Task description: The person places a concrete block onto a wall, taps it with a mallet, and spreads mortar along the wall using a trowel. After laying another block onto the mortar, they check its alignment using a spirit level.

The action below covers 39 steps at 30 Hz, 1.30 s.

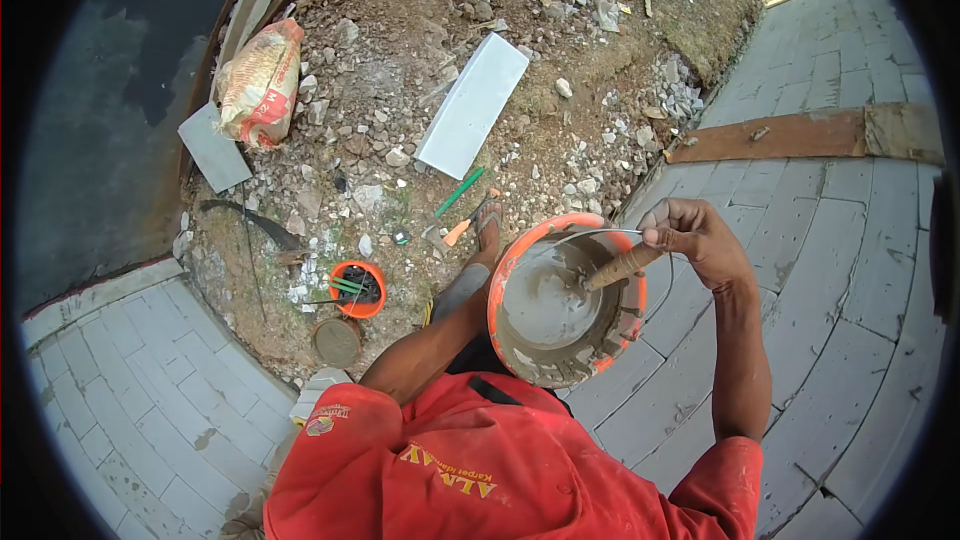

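Observation:
An orange bucket [507, 262] of wet grey mortar [550, 300] is in front of my body, its rim and inner wall smeared with mortar. My right hand [690, 235] is closed at the bucket's thin wire handle [612, 231], over the right rim. Just below those fingers, a mortar-coated wooden handle [622, 268] slants down into the mix. Whether the fingers also touch it, I cannot tell. My left forearm [425, 350] reaches to the bucket's left side, where the bucket hides the hand and its fingers.
Block walls rise at right [840, 260] and lower left [170, 380]. On the rubble ground lie a pale block [474, 105], a filled sack [262, 85], a green tool [460, 192] and a small orange bucket [350, 309] holding tools. A plank [770, 137] crosses the right wall.

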### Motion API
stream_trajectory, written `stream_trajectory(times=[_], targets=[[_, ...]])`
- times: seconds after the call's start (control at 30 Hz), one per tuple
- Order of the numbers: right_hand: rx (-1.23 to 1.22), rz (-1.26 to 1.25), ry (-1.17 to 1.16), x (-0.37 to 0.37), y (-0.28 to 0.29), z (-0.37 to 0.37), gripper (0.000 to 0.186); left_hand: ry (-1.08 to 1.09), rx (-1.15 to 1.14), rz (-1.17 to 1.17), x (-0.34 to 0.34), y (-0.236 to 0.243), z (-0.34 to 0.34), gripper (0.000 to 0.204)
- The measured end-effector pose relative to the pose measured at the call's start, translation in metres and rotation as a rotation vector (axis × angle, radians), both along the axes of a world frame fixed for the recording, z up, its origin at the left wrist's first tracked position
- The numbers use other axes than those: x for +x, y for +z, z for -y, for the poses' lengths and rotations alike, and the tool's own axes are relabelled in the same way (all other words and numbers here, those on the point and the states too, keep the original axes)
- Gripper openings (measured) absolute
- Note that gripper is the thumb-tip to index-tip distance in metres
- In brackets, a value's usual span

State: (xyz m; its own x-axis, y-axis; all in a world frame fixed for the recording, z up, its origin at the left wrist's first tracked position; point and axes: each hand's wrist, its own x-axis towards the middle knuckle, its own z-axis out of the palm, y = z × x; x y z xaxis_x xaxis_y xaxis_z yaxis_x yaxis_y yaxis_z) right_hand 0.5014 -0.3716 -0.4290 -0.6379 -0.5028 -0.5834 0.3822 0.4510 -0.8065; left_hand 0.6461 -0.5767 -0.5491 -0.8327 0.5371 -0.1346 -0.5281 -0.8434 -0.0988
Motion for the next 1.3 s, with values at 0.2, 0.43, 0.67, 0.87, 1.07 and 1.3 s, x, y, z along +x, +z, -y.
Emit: stream_trajectory(times=[0.2, 0.43, 0.67, 0.87, 1.07, 1.3], targets=[[0.099, 0.185, 0.213, -0.007, 0.017, 0.049, 0.023, 0.151, -0.076, 0.009, -0.048, -0.016, 0.003, 0.068], [0.194, -0.05, 0.419, -0.11, -0.057, 0.092, 0.02, 0.09, -0.896, 0.653, -0.038, -0.283, 0.087, 0.098], [0.369, -0.455, 0.549, -0.267, -0.216, 0.097, 0.018, 0.128, -1.44, 0.879, 0.059, -0.293, 0.23, 0.076], [0.721, -0.744, 0.72, -0.412, -0.383, 0.086, 0.026, 0.516, -1.241, 1.321, 0.161, -0.289, 0.193, 0.076], [0.858, -0.806, 1.011, -0.516, -0.511, 0.091, 0.03, 0.145, -1.163, 1.633, 0.169, -0.266, 0.026, 0.069], [0.891, -0.708, 1.066, -0.633, -0.621, 0.045, 0.031, -0.234, -1.314, 1.228, -0.01, -0.3, -0.048, 0.056]])
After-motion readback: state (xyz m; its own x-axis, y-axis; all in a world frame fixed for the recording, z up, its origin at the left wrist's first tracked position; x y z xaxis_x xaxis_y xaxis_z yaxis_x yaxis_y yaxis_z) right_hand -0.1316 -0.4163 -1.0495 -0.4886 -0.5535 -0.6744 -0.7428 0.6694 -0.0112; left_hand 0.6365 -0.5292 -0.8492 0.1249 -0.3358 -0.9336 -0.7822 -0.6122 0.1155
